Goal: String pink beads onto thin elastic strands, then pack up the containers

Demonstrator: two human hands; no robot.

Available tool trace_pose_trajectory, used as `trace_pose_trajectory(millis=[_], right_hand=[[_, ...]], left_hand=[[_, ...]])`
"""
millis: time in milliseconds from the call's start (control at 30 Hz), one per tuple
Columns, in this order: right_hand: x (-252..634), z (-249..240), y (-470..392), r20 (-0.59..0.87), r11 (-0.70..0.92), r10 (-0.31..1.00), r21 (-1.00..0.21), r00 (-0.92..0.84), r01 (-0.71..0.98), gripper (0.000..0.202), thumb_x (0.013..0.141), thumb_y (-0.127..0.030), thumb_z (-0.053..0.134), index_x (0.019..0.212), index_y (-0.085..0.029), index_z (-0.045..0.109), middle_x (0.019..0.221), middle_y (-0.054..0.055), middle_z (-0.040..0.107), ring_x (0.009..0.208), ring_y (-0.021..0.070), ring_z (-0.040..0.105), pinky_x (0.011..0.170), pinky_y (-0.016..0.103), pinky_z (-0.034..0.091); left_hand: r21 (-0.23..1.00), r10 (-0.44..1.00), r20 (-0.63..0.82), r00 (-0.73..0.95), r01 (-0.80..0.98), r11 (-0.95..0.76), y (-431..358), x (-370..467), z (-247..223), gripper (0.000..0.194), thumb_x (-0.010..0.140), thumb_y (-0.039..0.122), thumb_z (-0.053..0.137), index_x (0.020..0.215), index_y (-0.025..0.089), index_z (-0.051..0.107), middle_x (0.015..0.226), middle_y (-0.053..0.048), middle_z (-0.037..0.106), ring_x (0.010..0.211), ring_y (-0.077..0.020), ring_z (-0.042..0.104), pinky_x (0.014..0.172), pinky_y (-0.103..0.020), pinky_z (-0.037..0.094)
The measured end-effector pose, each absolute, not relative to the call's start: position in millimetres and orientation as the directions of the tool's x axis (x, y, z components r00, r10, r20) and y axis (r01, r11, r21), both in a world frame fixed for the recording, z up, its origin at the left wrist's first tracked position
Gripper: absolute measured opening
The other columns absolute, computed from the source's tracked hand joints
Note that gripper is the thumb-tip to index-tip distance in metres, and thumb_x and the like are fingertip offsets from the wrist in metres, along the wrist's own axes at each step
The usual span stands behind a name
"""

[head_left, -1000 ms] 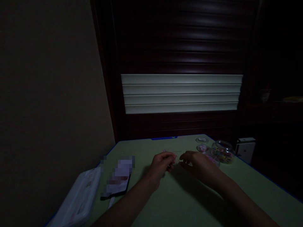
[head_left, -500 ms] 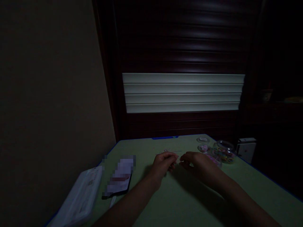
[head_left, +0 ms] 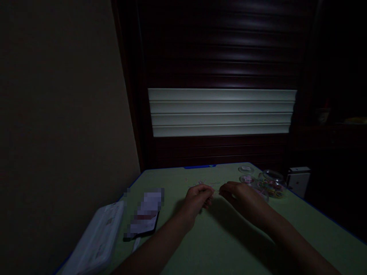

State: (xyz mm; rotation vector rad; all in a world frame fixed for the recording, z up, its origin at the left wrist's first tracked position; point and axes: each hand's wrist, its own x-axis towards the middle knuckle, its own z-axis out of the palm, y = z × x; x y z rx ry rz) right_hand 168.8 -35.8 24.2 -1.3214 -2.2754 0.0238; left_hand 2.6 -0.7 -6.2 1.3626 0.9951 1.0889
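Note:
Over the middle of the green table (head_left: pixel 186 244), my left hand (head_left: pixel 199 196) is pinched closed, with its fingertips on a thin, pale strand too small to make out. My right hand (head_left: pixel 236 194) faces it from the right, thumb and fingers pressed together at the other side of the small gap. A faint line spans between the fingertips. Just behind the hands lie small pinkish, thin pieces (head_left: pixel 203 182). To the right stands a clear round jar (head_left: pixel 272 184) with colourful bands inside, beside a small clear dish (head_left: pixel 247 179) of pink pieces.
A clear lid (head_left: pixel 246 169) lies at the back right. At the left are a long white case (head_left: pixel 97 236) and a blurred-out flat device (head_left: pixel 146 214) with a white object (head_left: pixel 137 243) below it. Beyond the table's right edge stands a white box (head_left: pixel 298 182).
My right hand's fingers have drawn together and tilted slightly. My left hand has barely moved.

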Motion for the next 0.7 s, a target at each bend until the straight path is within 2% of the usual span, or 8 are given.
trace_pose_trajectory(millis=[433,700], right_hand=[[172,25,-35,0.374,0.520,0.827,-0.228,-0.419,0.823,0.023,0.084,-0.015,0.040,0.082,-0.019,0.063,0.082,0.005,0.064,0.072,0.0135,0.059,0.063,0.021,0.038],[177,27,-35,0.401,0.477,0.832,-0.167,-0.383,0.863,0.025,0.086,-0.016,0.037,0.081,-0.019,0.061,0.081,0.005,0.063,0.071,0.0131,0.058,0.061,0.021,0.036]], left_hand=[[0.999,0.983,0.039,0.180,-0.001,-0.040,1,6,-10,0.021,0.062,0.034,0.062,0.067,0.013,0.060,0.056,0.001,0.055,0.045,-0.0082,0.050,0.040,-0.018,0.031],[0.993,0.989,0.107,0.104,0.046,-0.112,2,10,-18,0.016,0.060,0.030,0.062,0.061,0.015,0.059,0.051,0.002,0.053,0.043,-0.0086,0.047,0.039,-0.018,0.030]])
